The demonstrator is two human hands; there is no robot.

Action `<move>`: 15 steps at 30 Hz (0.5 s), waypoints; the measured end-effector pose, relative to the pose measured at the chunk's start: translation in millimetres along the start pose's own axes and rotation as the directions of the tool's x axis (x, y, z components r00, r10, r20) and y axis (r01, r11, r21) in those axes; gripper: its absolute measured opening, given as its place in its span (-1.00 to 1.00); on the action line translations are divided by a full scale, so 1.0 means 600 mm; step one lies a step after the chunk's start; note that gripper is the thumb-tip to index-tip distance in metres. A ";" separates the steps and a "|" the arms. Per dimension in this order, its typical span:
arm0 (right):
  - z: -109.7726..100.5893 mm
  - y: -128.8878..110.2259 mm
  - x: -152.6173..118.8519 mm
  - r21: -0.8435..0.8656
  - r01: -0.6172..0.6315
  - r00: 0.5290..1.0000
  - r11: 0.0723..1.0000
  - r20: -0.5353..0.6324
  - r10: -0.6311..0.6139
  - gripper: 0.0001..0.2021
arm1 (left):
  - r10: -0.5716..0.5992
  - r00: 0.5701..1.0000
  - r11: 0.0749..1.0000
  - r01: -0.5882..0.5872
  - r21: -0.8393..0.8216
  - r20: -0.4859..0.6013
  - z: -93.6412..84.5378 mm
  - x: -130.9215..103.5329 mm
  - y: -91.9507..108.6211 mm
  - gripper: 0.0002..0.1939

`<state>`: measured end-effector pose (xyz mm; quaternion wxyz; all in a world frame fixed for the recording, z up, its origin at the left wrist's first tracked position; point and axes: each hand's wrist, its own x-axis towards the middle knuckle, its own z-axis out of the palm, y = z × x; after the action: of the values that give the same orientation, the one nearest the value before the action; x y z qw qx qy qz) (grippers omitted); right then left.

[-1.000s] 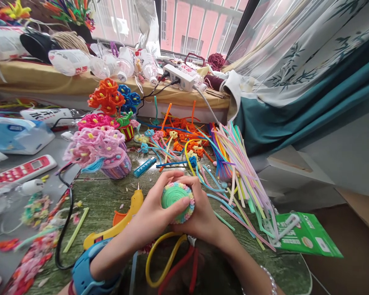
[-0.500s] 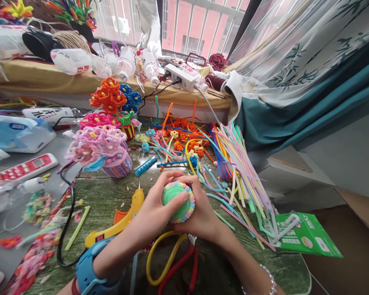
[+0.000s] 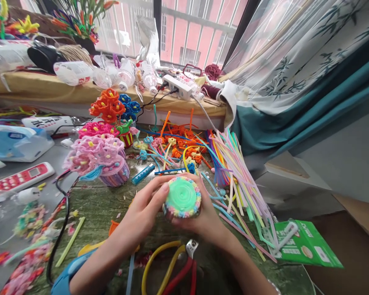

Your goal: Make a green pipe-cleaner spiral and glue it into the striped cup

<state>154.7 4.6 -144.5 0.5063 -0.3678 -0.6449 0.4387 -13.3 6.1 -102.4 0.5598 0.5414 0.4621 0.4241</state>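
Between both hands is a small round pot (image 3: 181,196) of coiled pipe cleaner, its flat green spiral face turned up toward me and ringed by a pastel pink, yellow and blue border. My left hand (image 3: 147,200) grips its left side, thumb at the rim. My right hand (image 3: 199,223) wraps its right and lower side; most of those fingers are hidden behind it. Below lie pliers (image 3: 190,246) with one yellow and one red handle. A yellow glue gun (image 3: 92,247) is mostly covered by my left forearm.
Pipe-cleaner flower pots (image 3: 95,153) stand at left, near a blue lighter (image 3: 143,174). Loose pipe cleaners (image 3: 240,180) spread at right beside a green packet (image 3: 310,243). A black cord (image 3: 66,221) crosses the left side. Behind, a power strip (image 3: 178,87) rests on the sill.
The pot has tilted so its green face shows more fully, and my left thumb has slid off that face to the rim. The whole view has shifted slightly.
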 end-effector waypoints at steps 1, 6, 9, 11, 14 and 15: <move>-0.004 -0.002 0.002 -0.042 0.004 0.999 0.999 -0.032 -0.005 -0.32 | -0.008 0.999 1.000 0.007 -0.028 -0.046 0.001 -0.001 0.002 -0.62; -0.004 0.007 0.001 0.002 -0.021 0.989 1.000 -0.149 0.021 -0.44 | -0.059 0.981 0.980 0.022 -0.196 -0.186 0.009 -0.006 0.004 -0.58; 0.001 0.017 -0.004 0.066 -0.015 0.995 0.998 -0.097 0.022 -0.47 | -0.078 0.976 0.970 0.026 -0.241 -0.205 0.013 -0.006 0.003 -0.44; 0.001 0.016 -0.006 0.067 -0.031 0.999 0.997 -0.029 0.033 -0.49 | -0.088 0.980 0.966 0.041 -0.254 -0.178 0.016 -0.006 0.003 -0.36; -0.004 0.006 -0.007 0.000 -0.046 0.998 0.999 0.052 0.046 -0.51 | -0.133 0.987 0.959 0.104 -0.264 -0.092 0.016 -0.005 0.002 -0.29; -0.006 0.002 -0.008 -0.016 -0.047 0.996 0.999 0.082 0.048 -0.48 | -0.141 0.987 0.959 0.118 -0.256 -0.074 0.015 -0.004 0.001 -0.29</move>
<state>159.0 1.3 -146.9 0.4664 -0.3682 -0.6593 0.4606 -5.1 2.0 -102.0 0.6286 0.4148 0.4645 0.4659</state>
